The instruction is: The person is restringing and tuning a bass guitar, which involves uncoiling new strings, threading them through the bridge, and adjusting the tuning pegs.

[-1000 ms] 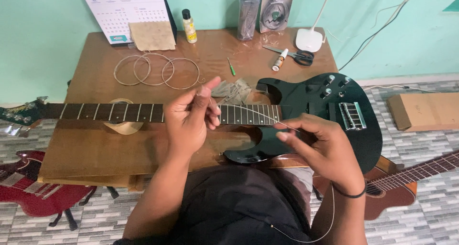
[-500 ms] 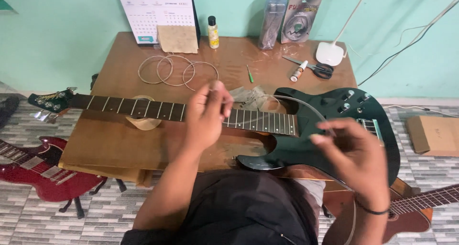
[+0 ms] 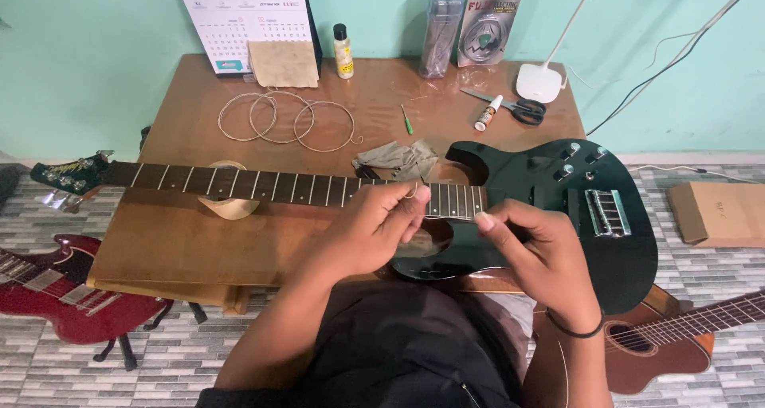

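Hands over my glossy black electric guitar (image 3: 558, 209): left hand (image 3: 374, 229) pinches a thin wire string (image 3: 411, 191), barely visible; right hand (image 3: 542, 256) curled, its hold unclear.

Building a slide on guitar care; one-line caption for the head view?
Left hand and right hand pinch a thin wire string over a glossy black electric guitar on a brown wooden table.

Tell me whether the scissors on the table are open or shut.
Shut: the scissors lie flat, blades together in one point, near the white lamp base.
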